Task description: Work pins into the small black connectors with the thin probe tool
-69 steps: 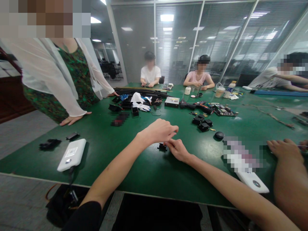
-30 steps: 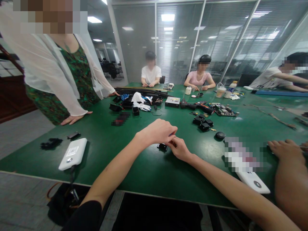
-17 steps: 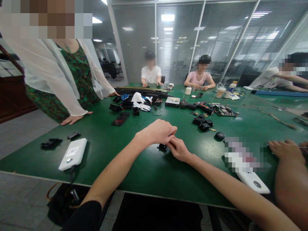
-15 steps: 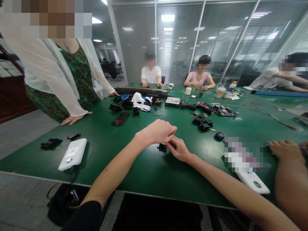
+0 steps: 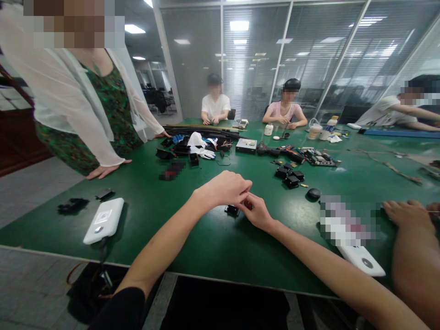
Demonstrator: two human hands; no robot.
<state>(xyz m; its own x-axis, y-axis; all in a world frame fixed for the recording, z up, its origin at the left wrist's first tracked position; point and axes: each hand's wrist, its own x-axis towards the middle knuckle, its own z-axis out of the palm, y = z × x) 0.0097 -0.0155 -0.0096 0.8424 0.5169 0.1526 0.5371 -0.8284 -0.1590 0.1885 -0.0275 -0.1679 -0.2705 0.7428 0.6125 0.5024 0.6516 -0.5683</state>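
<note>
Both of my hands meet over the middle of the green table (image 5: 192, 238). My left hand (image 5: 225, 187) is closed with its back toward me, fingers bent down to the right. Its fingertips meet those of my right hand (image 5: 257, 211), which is closed in a pinch. Whatever lies between the fingertips is hidden. Right below them sits a small black box-like part (image 5: 232, 210) on the tabletop, mostly covered by my left hand. Whether my fingers touch this part I cannot tell.
Several small black boxes (image 5: 291, 181) and a round black object (image 5: 313, 194) lie right of my hands. White power banks (image 5: 105, 221) flank me. Farther back are white gloves (image 5: 202, 149), a power tool (image 5: 270, 150) and a circuit board (image 5: 318, 157). A co-worker's hand (image 5: 409, 213) rests at right.
My right hand's fingers have shifted very slightly at the fingertips. My left hand and the black part stay in place. The standing person at left has leaned a little leftward.
</note>
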